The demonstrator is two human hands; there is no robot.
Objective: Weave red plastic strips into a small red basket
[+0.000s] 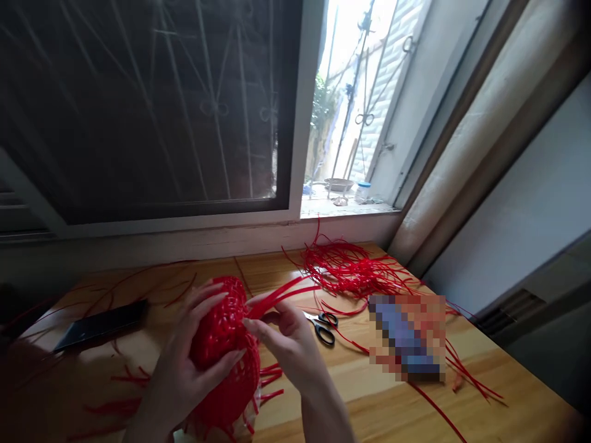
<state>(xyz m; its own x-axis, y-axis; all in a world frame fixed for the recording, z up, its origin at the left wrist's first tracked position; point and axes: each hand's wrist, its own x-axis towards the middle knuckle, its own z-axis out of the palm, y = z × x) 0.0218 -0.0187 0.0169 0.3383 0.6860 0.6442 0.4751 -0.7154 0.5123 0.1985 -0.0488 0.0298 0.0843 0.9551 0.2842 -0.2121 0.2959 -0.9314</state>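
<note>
A rounded red woven piece (224, 357) made of glossy strips is at the lower middle, loose strip ends sticking out around its lower part. My left hand (187, 363) wraps round its left side, fingers over the top and thumb across the front. At its upper right edge, my right hand (281, 338) pinches red strips (277, 295) that rise to the right from the weave. Black-handled scissors (324, 328) lie just right of my right hand, touching nothing I hold.
On the wooden table (369, 406), a tangled heap of red strips (355, 267) lies at the back right. A blurred-out object (409, 338) is at the right, a dark flat object (101, 325) at the left. Scattered strips surround them. A barred window (355, 111) stands behind.
</note>
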